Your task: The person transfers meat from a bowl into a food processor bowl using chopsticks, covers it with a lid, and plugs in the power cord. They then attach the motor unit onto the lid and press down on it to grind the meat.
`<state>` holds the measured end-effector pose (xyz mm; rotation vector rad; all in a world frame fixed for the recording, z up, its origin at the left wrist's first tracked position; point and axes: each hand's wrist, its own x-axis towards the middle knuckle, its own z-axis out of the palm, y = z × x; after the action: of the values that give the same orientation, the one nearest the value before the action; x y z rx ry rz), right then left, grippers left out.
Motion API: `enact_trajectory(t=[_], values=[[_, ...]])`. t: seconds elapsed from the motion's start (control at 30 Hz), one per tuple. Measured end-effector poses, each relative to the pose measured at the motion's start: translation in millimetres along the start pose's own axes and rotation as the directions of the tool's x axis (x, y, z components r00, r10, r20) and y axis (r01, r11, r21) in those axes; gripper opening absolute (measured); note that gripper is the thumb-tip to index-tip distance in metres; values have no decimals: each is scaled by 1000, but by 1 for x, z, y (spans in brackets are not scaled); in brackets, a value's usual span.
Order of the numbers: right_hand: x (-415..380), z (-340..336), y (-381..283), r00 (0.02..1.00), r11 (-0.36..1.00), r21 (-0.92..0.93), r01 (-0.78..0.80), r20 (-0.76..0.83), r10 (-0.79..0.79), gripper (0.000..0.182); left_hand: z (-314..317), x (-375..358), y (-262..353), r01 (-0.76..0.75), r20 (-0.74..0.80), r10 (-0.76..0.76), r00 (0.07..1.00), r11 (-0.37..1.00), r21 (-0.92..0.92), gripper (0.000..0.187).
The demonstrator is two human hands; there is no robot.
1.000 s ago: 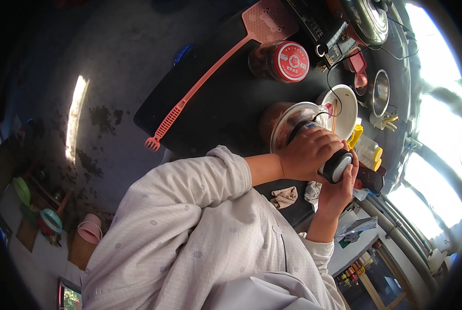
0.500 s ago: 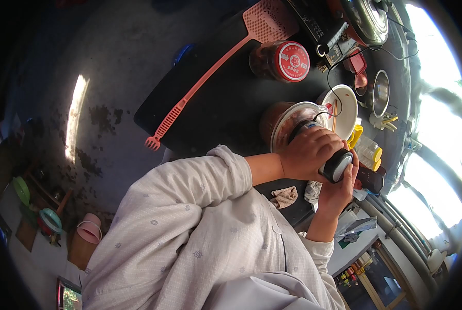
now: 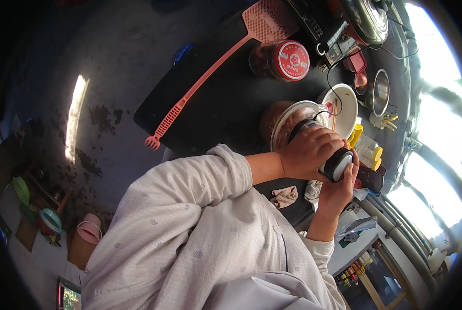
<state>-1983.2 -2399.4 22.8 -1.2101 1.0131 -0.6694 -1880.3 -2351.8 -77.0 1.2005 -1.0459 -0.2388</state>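
Observation:
My left hand [image 3: 309, 155] is wrapped over a black, rounded appliance head with a grey end cap [image 3: 339, 164] and a thin black cord. It looks like the motor head of a food chopper. From the other side, my right hand [image 3: 338, 190] grips the cap end, thumb and fingers around it. The head's far end rests over a clear bowl with a white rim [image 3: 276, 126], which holds reddish-brown contents. My hands hide part of the bowl. Just beyond stands a white bowl [image 3: 348, 106] with chopsticks in it.
On the black table [image 3: 210, 124] lie a pink fly swatter [image 3: 205, 77], a red-lidded jar [image 3: 292, 61] and a crumpled cloth [image 3: 284, 197]. A lidded pot [image 3: 367, 23], a steel bowl [image 3: 380, 93] and yellow-capped bottles [image 3: 367, 151] stand farther off. A pink bucket [image 3: 89, 228] is at lower left.

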Motion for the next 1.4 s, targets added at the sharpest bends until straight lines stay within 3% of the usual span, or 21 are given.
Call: enact_trajectory(t=[1.4], values=[[0,2,0,1000,1000,-9,-2,-28,2,40,-1,0,-1,-14,2,14,1000,1000,19,85]])
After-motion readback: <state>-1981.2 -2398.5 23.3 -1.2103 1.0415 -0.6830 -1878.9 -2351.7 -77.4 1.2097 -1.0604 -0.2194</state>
